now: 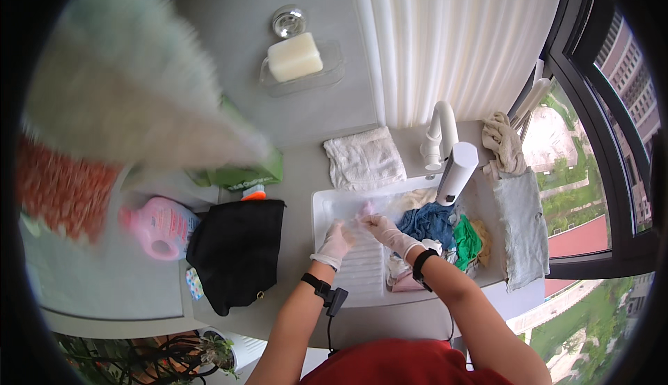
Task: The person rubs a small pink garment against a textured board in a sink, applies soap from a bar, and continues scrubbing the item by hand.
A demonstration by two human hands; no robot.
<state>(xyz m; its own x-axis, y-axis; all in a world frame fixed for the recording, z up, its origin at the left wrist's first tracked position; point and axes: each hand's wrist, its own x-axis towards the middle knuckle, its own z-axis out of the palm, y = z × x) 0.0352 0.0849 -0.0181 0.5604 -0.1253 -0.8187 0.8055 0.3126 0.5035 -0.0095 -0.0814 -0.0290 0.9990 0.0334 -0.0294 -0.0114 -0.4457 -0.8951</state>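
Both hands wear thin pale gloves over a white laundry sink [319, 212] with a ribbed washboard slope [360, 275]. My right hand [383, 230] has its fingers closed on a small pale pink cloth [367, 209] at the top of the slope. Beside it, my left hand [338, 241] is blurred over the ribs; whether it holds part of the cloth cannot be told. Right of the hands, the basin holds blue denim cloth [428, 224], a green cloth [466, 243] and several other wet pieces. A white faucet [457, 173] reaches over the basin.
A folded white towel [365, 159] lies behind the sink; a grey cloth [522, 228] hangs over its right edge. Left are a black cloth [237, 254], a pink detergent bottle [162, 228] and an orange-ended brush [254, 193]. Blurred fluffy fabric [130, 82] hangs upper left. Soap [295, 57] sits on a wall dish.
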